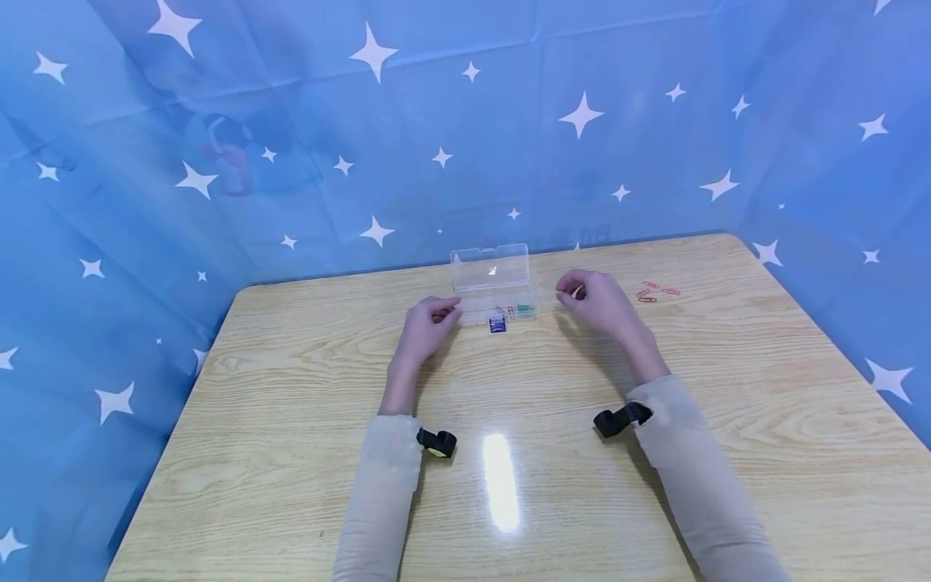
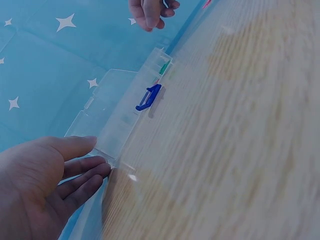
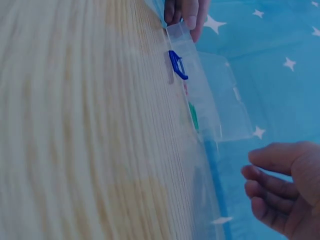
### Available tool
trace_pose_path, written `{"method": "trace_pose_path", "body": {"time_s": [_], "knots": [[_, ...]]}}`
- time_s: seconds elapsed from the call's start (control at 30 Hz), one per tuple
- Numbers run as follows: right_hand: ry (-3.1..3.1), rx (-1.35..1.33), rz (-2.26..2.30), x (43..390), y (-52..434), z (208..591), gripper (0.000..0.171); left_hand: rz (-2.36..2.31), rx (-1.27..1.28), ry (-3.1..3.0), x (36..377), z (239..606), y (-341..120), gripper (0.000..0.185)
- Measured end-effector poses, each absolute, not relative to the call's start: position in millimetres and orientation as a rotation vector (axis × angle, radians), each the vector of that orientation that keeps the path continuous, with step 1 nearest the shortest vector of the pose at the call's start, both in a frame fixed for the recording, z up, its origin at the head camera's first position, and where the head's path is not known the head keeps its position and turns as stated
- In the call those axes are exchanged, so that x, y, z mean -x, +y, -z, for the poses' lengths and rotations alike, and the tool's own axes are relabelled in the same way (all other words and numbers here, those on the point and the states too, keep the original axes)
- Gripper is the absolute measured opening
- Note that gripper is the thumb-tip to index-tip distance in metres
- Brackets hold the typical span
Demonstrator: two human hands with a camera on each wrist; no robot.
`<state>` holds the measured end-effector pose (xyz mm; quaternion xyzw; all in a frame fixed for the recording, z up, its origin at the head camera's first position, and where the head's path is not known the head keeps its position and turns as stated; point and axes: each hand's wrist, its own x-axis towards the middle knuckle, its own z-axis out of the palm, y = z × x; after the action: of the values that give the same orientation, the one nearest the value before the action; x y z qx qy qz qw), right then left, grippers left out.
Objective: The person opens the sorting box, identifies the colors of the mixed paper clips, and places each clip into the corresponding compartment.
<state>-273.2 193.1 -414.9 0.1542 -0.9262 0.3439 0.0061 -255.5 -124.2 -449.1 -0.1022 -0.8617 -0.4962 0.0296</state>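
Note:
A clear plastic box point(image 1: 476, 303) stands near the table's back edge with its lid point(image 1: 490, 267) raised. On its front wall sits a blue latch-like clip point(image 2: 149, 97). Inside, toward the right end, lie small red pieces point(image 1: 510, 311) and green pieces point(image 1: 525, 308). My left hand point(image 1: 429, 327) is at the box's left end; its fairly straight fingertips point(image 2: 104, 167) touch the end corner, thumb apart from them. To the right of the box my right hand point(image 1: 596, 301) is raised, fingers loosely curled, with nothing seen between thumb and fingertips point(image 3: 250, 172).
Several red paper clips point(image 1: 646, 299) lie on the wooden table point(image 1: 291, 453) beyond my right hand. A blue curtain with white stars point(image 1: 465, 121) hangs right behind the table edge and along both sides. A bright light reflection falls on the tabletop between my forearms.

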Motion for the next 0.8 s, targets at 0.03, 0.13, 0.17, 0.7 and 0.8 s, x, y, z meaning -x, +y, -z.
{"method": "trace_pose_path", "body": {"time_s": [0.03, 0.13, 0.17, 0.7, 0.8], "knots": [[-2.899, -0.481, -1.077, 273, 195, 415, 0.017, 1.532, 0.316, -2.656, 256, 449, -124, 0.030], [-2.898, -0.479, -1.075, 272, 200, 414, 0.019, 1.540, 0.316, -2.654, 256, 449, -124, 0.030], [-2.898, -0.474, -1.077, 272, 202, 413, 0.019, 1.540, 0.318, -2.654, 256, 449, -124, 0.030], [-2.854, -0.411, -1.118, 271, 227, 412, 0.025, 1.510, 0.316, -2.669, 257, 450, -124, 0.030], [-2.857, -0.377, -1.128, 269, 234, 410, 0.025, 1.513, 0.315, -2.670, 256, 450, -124, 0.030]]}}
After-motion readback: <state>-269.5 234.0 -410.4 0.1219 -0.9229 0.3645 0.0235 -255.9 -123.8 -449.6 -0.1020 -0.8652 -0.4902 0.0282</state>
